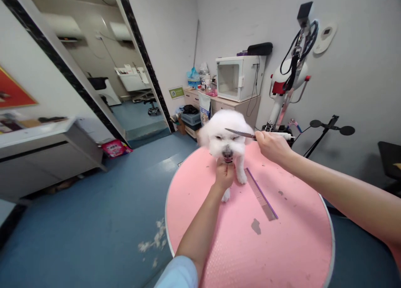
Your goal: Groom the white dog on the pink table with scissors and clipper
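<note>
A fluffy white dog (228, 125) faces me on the round pink grooming table (291, 242). Under its muzzle, my left hand (224, 174) is closed on the dog's chin. My right hand (272, 146) is wrapped around a pair of grooming scissors (239, 133). Their long blades appear together and point left, level with the dog's eyes and across one side of its face. The finger loops are mostly hidden by my hand. A metal comb (261, 194) with a purple spine lies on the table, right of the dog's front paw.
Behind the dog stand a white glass-door cabinet (230, 79) on drawers and a grey pet carrier (191, 117). A stand-mounted dryer (288, 75) and a black-armed stand (328, 125) are at right. Cut white fur (155, 240) lies on the blue floor.
</note>
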The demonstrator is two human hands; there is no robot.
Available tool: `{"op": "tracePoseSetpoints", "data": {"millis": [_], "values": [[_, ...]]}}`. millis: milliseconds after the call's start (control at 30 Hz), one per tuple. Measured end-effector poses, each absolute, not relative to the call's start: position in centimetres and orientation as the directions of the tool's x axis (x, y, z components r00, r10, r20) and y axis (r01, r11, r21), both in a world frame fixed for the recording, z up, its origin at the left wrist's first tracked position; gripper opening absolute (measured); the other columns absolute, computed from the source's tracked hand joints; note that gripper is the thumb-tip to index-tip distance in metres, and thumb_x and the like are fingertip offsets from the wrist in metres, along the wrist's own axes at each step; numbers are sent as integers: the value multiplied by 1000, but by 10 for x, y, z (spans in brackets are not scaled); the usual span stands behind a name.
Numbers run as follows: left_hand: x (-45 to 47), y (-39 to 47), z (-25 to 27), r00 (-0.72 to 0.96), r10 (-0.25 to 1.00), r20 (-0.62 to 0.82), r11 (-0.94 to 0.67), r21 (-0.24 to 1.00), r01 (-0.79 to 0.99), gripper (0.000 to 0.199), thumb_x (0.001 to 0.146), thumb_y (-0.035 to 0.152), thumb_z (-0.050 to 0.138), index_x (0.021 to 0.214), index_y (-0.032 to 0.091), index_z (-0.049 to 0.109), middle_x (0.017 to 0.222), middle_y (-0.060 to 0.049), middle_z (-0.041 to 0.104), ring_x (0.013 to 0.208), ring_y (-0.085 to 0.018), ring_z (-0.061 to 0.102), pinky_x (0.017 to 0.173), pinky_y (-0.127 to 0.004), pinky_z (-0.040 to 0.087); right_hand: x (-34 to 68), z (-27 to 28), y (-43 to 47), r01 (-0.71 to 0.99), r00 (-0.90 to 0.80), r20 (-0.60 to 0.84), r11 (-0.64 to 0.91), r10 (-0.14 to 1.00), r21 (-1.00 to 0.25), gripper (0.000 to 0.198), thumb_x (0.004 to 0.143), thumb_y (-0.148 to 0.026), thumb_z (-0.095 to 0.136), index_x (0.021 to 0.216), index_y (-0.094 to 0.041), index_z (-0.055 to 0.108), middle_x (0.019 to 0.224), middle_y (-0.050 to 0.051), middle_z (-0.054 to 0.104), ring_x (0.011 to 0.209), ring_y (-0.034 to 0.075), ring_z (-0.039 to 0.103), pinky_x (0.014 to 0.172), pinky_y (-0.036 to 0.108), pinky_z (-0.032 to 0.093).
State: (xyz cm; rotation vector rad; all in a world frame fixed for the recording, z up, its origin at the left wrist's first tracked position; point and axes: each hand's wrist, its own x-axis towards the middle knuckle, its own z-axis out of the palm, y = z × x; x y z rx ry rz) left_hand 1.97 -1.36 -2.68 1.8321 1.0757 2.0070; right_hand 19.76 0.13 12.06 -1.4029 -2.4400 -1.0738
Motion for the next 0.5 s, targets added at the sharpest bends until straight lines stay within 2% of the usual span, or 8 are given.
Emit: {"op": "tracePoseSetpoints", "data": {"millis": [133, 367, 433, 500], "values": [[21, -13, -27, -180, 612, 770, -705, 635, 316, 39, 88, 30, 42, 52, 20, 51, 59, -4, 53, 66, -19, 53, 66, -34, 43, 192, 130, -9, 743, -622, 458, 296, 635, 600, 14, 83, -10, 44, 86, -11, 57, 77, 11, 60, 68, 22, 52, 67, 32, 26], [23, -11, -33, -183, 646, 741, -683, 668, 295, 40, 89, 35, 43, 55, 19, 56, 64, -6, 56, 69, -20, 56, 68, -35, 45, 183, 151, -21, 734, -620, 451, 271, 642, 623, 23, 85, -5, 37, 87, -11, 59, 72, 11, 58, 63, 20, 47, 63, 32, 22], [23, -8, -35, -184, 657, 731, -678, 680, 279, 41, 89, 38, 43, 56, 18, 57, 66, -6, 57, 70, -20, 57, 68, -35, 46, 184, 154, -20, 730, -632, 428, 310, 647, 609, 25, 86, -4, 36, 87, -10, 59, 74, 11, 59, 64, 21, 49, 64, 32, 24], [21, -5, -36, -168, 694, 700, -660, 712, 237, 40, 90, 41, 44, 61, 18, 60, 69, -7, 61, 72, -21, 59, 69, -36, 47, 189, 148, -21, 715, -664, 362, 414, 655, 563, 25, 85, -4, 37, 89, -10, 60, 79, 12, 61, 68, 21, 52, 67, 32, 27]]}}
